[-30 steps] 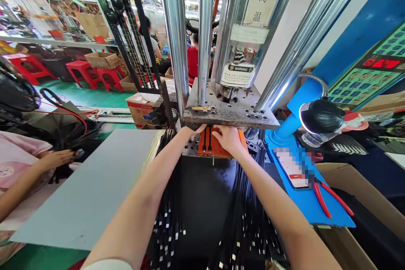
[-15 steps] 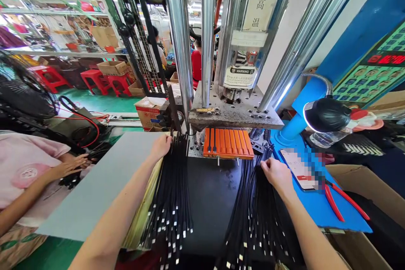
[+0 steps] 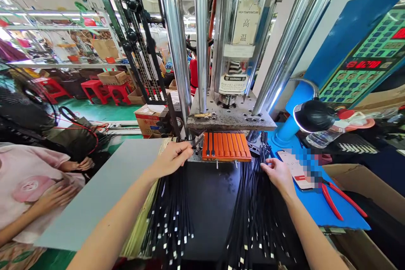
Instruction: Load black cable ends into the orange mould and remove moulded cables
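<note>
My left hand (image 3: 174, 158) is closed at the left edge of the orange mould block (image 3: 232, 145). A thin greyish pointed piece (image 3: 199, 139) shows just past its fingertips; I cannot tell what it is. Two black cable ends (image 3: 210, 144) lie in the left grooves of the block. Below the left hand hangs a bundle of black cables (image 3: 174, 202) with silvery tips. My right hand (image 3: 280, 177), fingers bent with thumb and forefinger close together, is at the upper part of the right bundle of black cables (image 3: 253, 206). What lies between those fingers is too small to make out.
Above the block is the press's metal plate (image 3: 230, 122), between chrome columns. On the blue shelf at right lie a phone (image 3: 295, 173) and red-handled pliers (image 3: 335, 202), with a black lamp (image 3: 314, 116) above. A co-worker (image 3: 34, 194) sits at left beyond the grey board (image 3: 95, 194).
My left hand has moved right from the left cable bundle to the block's edge. The right hand stays at its bundle. The co-worker's hands have shifted, and the view has tilted slightly upward.
</note>
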A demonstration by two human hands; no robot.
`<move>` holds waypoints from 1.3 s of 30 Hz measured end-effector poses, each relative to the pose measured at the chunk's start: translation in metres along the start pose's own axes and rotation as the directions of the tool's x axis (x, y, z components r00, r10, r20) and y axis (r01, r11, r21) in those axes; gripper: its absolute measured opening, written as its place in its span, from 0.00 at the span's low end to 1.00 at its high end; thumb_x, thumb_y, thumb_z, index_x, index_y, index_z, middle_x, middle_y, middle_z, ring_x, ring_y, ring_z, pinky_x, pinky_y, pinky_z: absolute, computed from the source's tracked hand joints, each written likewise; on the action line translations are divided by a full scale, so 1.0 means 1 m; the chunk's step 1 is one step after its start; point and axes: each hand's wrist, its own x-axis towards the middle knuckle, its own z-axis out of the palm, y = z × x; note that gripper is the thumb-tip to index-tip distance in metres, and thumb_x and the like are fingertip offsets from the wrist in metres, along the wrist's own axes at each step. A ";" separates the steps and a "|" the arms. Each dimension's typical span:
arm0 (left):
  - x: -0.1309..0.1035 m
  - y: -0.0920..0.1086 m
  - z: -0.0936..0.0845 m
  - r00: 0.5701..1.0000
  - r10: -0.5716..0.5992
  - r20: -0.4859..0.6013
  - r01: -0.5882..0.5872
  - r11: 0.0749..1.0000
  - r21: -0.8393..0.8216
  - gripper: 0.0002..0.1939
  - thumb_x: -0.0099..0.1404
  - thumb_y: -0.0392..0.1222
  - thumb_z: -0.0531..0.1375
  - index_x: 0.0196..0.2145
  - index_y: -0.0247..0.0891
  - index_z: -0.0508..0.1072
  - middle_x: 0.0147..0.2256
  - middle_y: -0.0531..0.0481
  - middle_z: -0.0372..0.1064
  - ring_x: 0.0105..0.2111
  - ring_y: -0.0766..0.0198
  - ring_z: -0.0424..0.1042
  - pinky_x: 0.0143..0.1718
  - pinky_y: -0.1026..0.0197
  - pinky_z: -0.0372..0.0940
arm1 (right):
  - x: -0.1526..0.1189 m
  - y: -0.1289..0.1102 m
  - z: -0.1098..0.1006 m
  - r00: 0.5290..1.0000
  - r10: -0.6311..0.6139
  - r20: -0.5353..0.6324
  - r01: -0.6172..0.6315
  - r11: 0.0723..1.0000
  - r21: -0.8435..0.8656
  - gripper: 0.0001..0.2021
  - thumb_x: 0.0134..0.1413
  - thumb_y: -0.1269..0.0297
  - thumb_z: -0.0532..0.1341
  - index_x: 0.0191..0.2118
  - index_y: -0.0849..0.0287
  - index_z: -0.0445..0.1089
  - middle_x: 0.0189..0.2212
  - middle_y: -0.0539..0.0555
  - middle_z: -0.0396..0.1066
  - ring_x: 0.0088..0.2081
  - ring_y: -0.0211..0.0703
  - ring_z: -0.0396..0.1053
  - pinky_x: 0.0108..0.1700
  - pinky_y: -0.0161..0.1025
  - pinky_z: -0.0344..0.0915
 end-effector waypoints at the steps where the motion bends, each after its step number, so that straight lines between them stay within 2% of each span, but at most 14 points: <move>1: 0.002 0.007 0.003 0.998 0.052 -0.044 -0.051 0.998 0.028 0.23 0.69 0.53 0.49 0.20 0.38 0.57 0.16 0.56 0.55 0.17 0.71 0.57 0.22 0.67 0.51 | -0.004 -0.004 -0.002 0.999 -0.025 -0.025 0.025 0.999 -0.024 0.16 0.54 0.57 0.60 0.43 0.62 0.72 0.28 0.55 0.75 0.34 0.51 0.74 0.34 0.40 0.61; 5: 0.013 0.035 0.012 0.960 0.226 -0.167 -0.217 0.974 0.071 0.19 0.71 0.49 0.52 0.25 0.35 0.67 0.19 0.56 0.58 0.19 0.72 0.57 0.22 0.68 0.52 | -0.014 -0.021 -0.009 0.982 -0.136 -0.133 0.112 0.979 -0.171 0.19 0.60 0.59 0.56 0.52 0.66 0.68 0.32 0.59 0.77 0.36 0.54 0.74 0.35 0.42 0.59; 9: 0.023 0.061 0.017 0.936 0.282 -0.209 -0.290 0.957 -0.008 0.14 0.71 0.46 0.52 0.36 0.35 0.73 0.22 0.55 0.62 0.21 0.71 0.60 0.24 0.68 0.55 | -0.013 -0.027 -0.016 0.965 -0.211 -0.158 0.190 0.971 -0.142 0.11 0.60 0.60 0.55 0.37 0.60 0.72 0.31 0.58 0.76 0.33 0.51 0.73 0.33 0.40 0.58; 13: 0.032 0.077 0.025 0.954 0.243 -0.177 -0.257 0.964 -0.064 0.15 0.70 0.46 0.53 0.31 0.34 0.71 0.25 0.53 0.62 0.24 0.69 0.60 0.26 0.67 0.56 | -0.023 -0.035 -0.028 0.940 -0.247 -0.234 0.278 0.955 0.108 0.15 0.60 0.53 0.54 0.29 0.58 0.67 0.25 0.54 0.71 0.27 0.45 0.68 0.30 0.38 0.56; 15: 0.038 0.081 0.032 0.971 0.209 -0.116 -0.217 0.974 -0.061 0.16 0.69 0.45 0.53 0.27 0.34 0.69 0.26 0.52 0.62 0.24 0.70 0.60 0.26 0.67 0.56 | -0.036 -0.049 -0.035 0.927 -0.276 -0.255 0.342 0.901 0.267 0.16 0.60 0.51 0.55 0.29 0.57 0.66 0.22 0.51 0.68 0.24 0.42 0.65 0.28 0.37 0.55; 17: 0.044 0.085 0.042 0.983 0.179 -0.044 -0.182 0.978 -0.104 0.14 0.69 0.44 0.53 0.30 0.34 0.70 0.25 0.54 0.61 0.22 0.71 0.59 0.24 0.67 0.55 | -0.050 -0.069 -0.043 0.904 -0.341 -0.256 0.421 0.812 0.404 0.15 0.61 0.52 0.57 0.29 0.57 0.66 0.21 0.49 0.65 0.23 0.39 0.62 0.27 0.35 0.55; 19: 0.051 0.091 0.053 0.982 0.185 0.026 -0.178 0.968 -0.174 0.10 0.68 0.42 0.54 0.34 0.34 0.72 0.26 0.54 0.61 0.21 0.72 0.60 0.23 0.68 0.55 | -0.061 -0.093 -0.050 0.876 -0.416 -0.244 0.478 0.690 0.543 0.14 0.61 0.53 0.58 0.29 0.57 0.66 0.21 0.48 0.64 0.22 0.38 0.60 0.26 0.34 0.55; 21: 0.056 0.097 0.060 0.970 0.236 0.066 -0.218 0.953 -0.210 0.11 0.67 0.41 0.55 0.31 0.34 0.72 0.25 0.54 0.61 0.21 0.72 0.61 0.23 0.69 0.56 | -0.068 -0.114 -0.058 0.859 -0.461 -0.222 0.476 0.560 0.678 0.15 0.61 0.53 0.59 0.28 0.57 0.65 0.20 0.47 0.64 0.21 0.36 0.59 0.24 0.33 0.56; 24: 0.062 0.105 0.061 0.952 0.303 0.046 -0.291 0.941 -0.173 0.17 0.67 0.41 0.57 0.21 0.33 0.68 0.22 0.54 0.59 0.22 0.72 0.61 0.24 0.69 0.56 | -0.071 -0.135 -0.063 0.840 -0.511 -0.181 0.429 0.422 0.799 0.16 0.61 0.51 0.59 0.29 0.57 0.64 0.20 0.47 0.64 0.19 0.35 0.58 0.22 0.32 0.54; 27: 0.070 0.104 0.048 0.935 0.343 -0.087 -0.350 0.934 -0.076 0.14 0.66 0.40 0.59 0.23 0.34 0.70 0.22 0.54 0.62 0.23 0.71 0.62 0.24 0.68 0.56 | -0.069 -0.140 -0.051 0.788 -0.606 -0.107 0.458 0.462 0.759 0.16 0.60 0.53 0.61 0.26 0.58 0.63 0.20 0.46 0.63 0.20 0.34 0.58 0.24 0.32 0.55; 29: 0.077 0.099 0.037 0.893 0.382 -0.236 -0.390 0.921 0.013 0.11 0.66 0.41 0.59 0.27 0.34 0.73 0.24 0.53 0.65 0.23 0.71 0.63 0.26 0.67 0.57 | -0.066 -0.139 -0.033 0.737 -0.676 -0.017 0.501 0.528 0.686 0.14 0.59 0.57 0.61 0.26 0.58 0.66 0.21 0.47 0.64 0.23 0.35 0.60 0.27 0.33 0.56; 33: 0.095 0.089 0.019 0.730 0.507 -0.458 -0.463 0.860 0.214 0.07 0.68 0.42 0.58 0.35 0.37 0.74 0.27 0.53 0.66 0.26 0.70 0.66 0.29 0.65 0.60 | -0.050 -0.143 0.001 0.689 -0.718 0.104 0.535 0.599 0.596 0.08 0.59 0.65 0.61 0.29 0.59 0.70 0.23 0.48 0.67 0.25 0.37 0.63 0.31 0.33 0.57; 36: 0.105 0.089 0.011 0.646 0.579 -0.497 -0.467 0.816 0.342 0.08 0.69 0.43 0.57 0.36 0.39 0.74 0.28 0.53 0.67 0.29 0.69 0.68 0.31 0.64 0.62 | -0.030 -0.153 0.010 0.677 -0.728 0.108 0.569 0.611 0.551 0.10 0.57 0.65 0.63 0.26 0.60 0.70 0.21 0.47 0.65 0.25 0.36 0.61 0.30 0.33 0.55; 39: 0.108 0.092 0.005 0.633 0.612 -0.473 -0.476 0.790 0.386 0.10 0.70 0.45 0.56 0.37 0.40 0.74 0.30 0.52 0.68 0.32 0.67 0.69 0.34 0.63 0.64 | -0.008 -0.158 0.010 0.716 -0.688 0.117 0.554 0.662 0.504 0.14 0.57 0.61 0.62 0.22 0.60 0.67 0.19 0.47 0.64 0.22 0.35 0.58 0.26 0.33 0.52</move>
